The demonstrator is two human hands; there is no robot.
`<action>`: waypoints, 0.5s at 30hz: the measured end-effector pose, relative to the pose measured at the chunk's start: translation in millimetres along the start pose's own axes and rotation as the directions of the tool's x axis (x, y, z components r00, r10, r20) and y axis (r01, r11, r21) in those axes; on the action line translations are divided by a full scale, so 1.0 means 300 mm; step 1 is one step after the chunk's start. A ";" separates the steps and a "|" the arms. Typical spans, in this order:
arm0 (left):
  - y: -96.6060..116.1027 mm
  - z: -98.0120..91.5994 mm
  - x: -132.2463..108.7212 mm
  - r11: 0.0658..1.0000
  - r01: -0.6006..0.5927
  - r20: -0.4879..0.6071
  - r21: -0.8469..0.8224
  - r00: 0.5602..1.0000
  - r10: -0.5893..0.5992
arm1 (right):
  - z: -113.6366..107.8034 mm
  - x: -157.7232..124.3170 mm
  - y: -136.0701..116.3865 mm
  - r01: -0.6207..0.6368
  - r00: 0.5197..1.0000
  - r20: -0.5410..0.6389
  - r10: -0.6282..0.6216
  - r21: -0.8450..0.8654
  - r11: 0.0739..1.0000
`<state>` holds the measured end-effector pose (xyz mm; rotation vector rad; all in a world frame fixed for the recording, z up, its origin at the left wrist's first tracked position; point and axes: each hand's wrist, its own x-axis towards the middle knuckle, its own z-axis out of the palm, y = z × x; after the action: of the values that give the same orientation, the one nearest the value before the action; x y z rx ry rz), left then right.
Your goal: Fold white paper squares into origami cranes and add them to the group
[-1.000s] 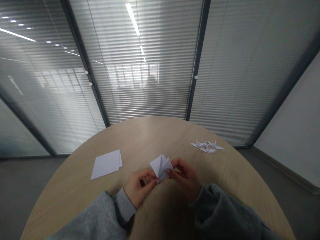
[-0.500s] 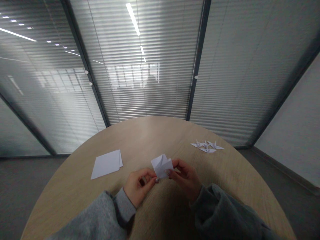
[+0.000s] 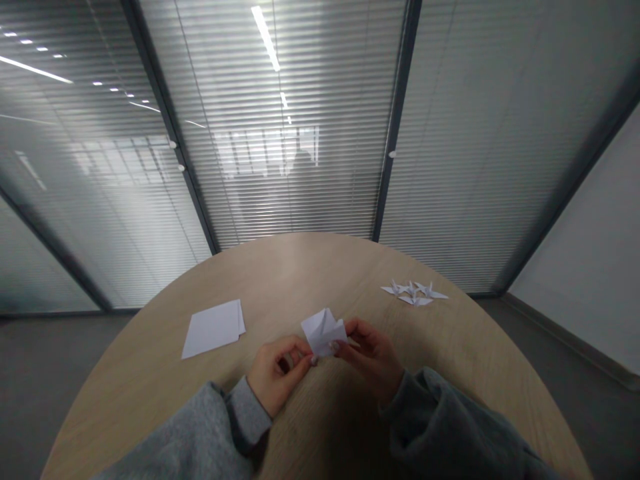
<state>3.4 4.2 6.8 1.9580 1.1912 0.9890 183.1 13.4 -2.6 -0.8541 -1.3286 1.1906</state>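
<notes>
Fingers (image 3: 301, 369) of my L hand (image 3: 273, 377) pinch the folded paper (image 3: 316, 327) by its lower-L corner; R hand (image 3: 373, 357) nips its R side, well in from far edge of worktop (image 3: 300, 267). Prob. v. light, crisp, easily creased: best held by edges. Folded birds (image 3: 415, 301) nr far-R edge.

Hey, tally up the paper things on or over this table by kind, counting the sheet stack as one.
Paper cranes: 4, as far as their crowding shows
Held folded paper: 1
Stack of plain sheets: 1, number of sheets unclear
Total: 6
</notes>
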 end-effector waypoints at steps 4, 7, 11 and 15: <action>-0.001 0.003 -0.002 1.000 0.028 -0.001 -0.013 1.000 -0.028 | -0.004 0.003 0.007 0.007 1.000 -0.016 -0.007 0.005 1.000; -0.002 0.004 0.000 0.998 0.050 0.006 -0.024 0.999 -0.050 | -0.002 0.002 0.010 0.000 1.000 -0.014 0.001 0.013 1.000; -0.002 0.001 0.003 0.998 0.050 0.002 -0.024 0.999 -0.050 | 0.003 0.000 0.005 -0.010 1.000 -0.005 0.010 0.019 1.000; 0.000 -0.002 0.003 0.999 0.036 0.014 -0.017 0.999 -0.036 | 0.005 -0.001 0.004 -0.018 1.000 0.008 0.018 0.022 1.000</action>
<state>3.3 5.1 7.3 1.9205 1.2029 0.9627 181.7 13.2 -3.7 -0.8486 -1.3146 1.2217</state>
